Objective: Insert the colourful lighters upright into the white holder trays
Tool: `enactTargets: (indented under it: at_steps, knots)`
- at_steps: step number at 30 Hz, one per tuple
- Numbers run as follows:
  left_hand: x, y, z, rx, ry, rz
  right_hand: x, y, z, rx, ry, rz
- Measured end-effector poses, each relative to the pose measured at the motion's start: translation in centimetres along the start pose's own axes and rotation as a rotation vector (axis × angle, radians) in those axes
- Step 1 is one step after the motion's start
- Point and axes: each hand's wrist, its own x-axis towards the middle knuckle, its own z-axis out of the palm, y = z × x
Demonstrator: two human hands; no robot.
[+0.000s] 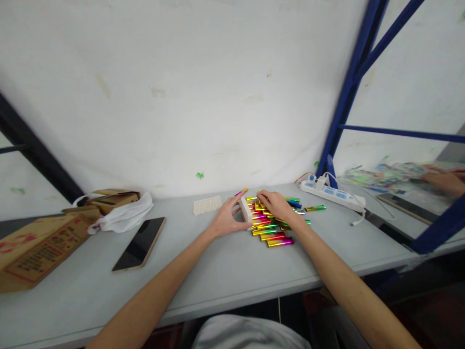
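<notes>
My left hand (228, 216) is closed around a narrow white block (245, 209), stood on its side, with the thumb at its near end and the fingers at its far end. Against the block's right face lie several shiny tubes (273, 236) in gold, red, green and magenta, in a loose pile. One more gold and magenta tube (241, 192) shows by my left fingertips. Over the far part of the pile is my right hand (275, 203), its fingers bent and pinched at a gold-coloured tube end (259, 192). The palm hides part of the pile.
A white perforated plate (207, 205) lies left of my hands. Farther left are a phone (140, 245), a white bag (125, 213) and a cardboard box (45, 247). A power strip (332, 194) and blue frame post (343, 97) stand right. Beyond, another person's hand (445, 180) shows.
</notes>
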Motion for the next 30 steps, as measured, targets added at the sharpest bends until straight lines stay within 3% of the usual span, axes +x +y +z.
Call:
enactTargets:
  at_steps: [7,12,18,30]
  knots:
    - [0.2,-0.5,0.4,0.005,0.024,0.007,0.1,-2.6,0.4,-0.071,0.011,-0.01]
    - [0.4,-0.6,0.5,-0.003,0.024,0.003,-0.3,-4.6,1.7,-0.231,-0.066,-0.061]
    - [0.5,-0.2,0.4,-0.008,-0.008,0.003,-0.4,-4.1,1.5,-0.281,-0.073,-0.052]
    - [0.2,-1.3,0.0,0.065,0.023,-0.003,-0.2,-2.0,0.7,-0.304,-0.117,-0.031]
